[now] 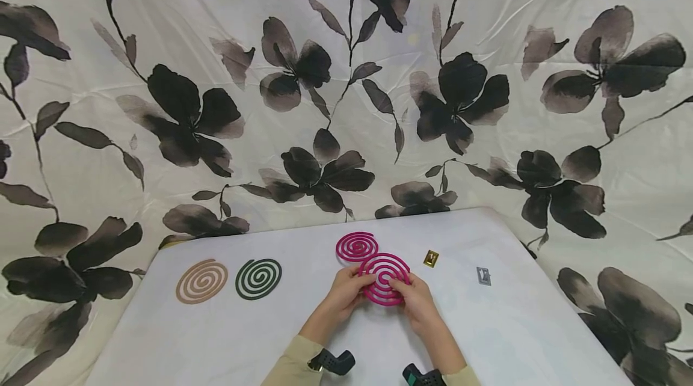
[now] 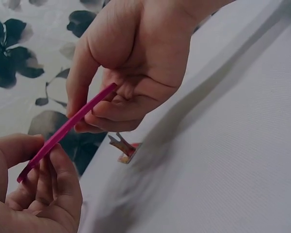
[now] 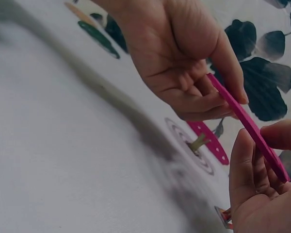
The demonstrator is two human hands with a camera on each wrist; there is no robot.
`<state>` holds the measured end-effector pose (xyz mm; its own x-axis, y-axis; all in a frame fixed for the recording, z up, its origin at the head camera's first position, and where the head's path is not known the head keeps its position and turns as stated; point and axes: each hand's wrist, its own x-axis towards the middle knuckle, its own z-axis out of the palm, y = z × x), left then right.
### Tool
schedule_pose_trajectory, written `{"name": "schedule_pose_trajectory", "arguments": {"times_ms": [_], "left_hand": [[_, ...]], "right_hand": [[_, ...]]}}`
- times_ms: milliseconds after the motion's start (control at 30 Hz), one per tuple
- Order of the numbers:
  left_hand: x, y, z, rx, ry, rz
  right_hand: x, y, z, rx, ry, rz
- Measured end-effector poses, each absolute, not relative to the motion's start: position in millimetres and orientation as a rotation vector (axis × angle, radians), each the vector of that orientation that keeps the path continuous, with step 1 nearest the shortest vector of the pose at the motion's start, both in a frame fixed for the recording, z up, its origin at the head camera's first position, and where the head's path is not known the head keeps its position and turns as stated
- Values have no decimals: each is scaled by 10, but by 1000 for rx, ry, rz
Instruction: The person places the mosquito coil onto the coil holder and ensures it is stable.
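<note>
A pink mosquito coil (image 1: 385, 278) is held up over the table, tilted, between both hands. My left hand (image 1: 344, 291) pinches its left edge between thumb and fingers. On the opposite edge my right hand (image 1: 420, 303) grips it the same way, its thumb lying over the rings. The left wrist view shows the coil (image 2: 68, 127) edge-on, with my right hand (image 2: 136, 63) above and my left hand (image 2: 43, 189) at lower left. Just behind is a second pink coil (image 1: 357, 246); the right wrist view shows it raised on a small metal stand (image 3: 200, 141).
A tan coil (image 1: 202, 281) and a dark green coil (image 1: 258, 279) lie on the left of the white table (image 1: 178, 344). To the right are a gold metal stand (image 1: 431, 258) and a silver one (image 1: 483, 276). A flowered cloth (image 1: 379, 133) hangs behind.
</note>
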<state>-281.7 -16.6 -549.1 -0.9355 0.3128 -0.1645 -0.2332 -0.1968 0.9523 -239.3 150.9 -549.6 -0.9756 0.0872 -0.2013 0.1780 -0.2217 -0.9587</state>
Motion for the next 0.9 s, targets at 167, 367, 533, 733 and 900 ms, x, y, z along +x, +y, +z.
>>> {"name": "schedule_pose_trajectory", "arguments": {"times_ms": [167,367,533,733,900], "left_hand": [[-2842,-117,-5469,59,1730,2183],[-2889,-76,-5437,25,1789,2149],[-2958,-30,-5414,31,1790,2128],[-3032,52,-5369,44,1806,2118],[-3059,115,-5360,32,1825,2085]], "right_hand": [[-2406,1550,-5454,338,1920,-2384],[-2452,1576,-5396,350,1892,-2405],[-2509,1619,-5384,371,1903,-2412],[-2578,1683,-5378,381,1924,-2431],[-2597,1737,-5399,407,1934,-2425]]}}
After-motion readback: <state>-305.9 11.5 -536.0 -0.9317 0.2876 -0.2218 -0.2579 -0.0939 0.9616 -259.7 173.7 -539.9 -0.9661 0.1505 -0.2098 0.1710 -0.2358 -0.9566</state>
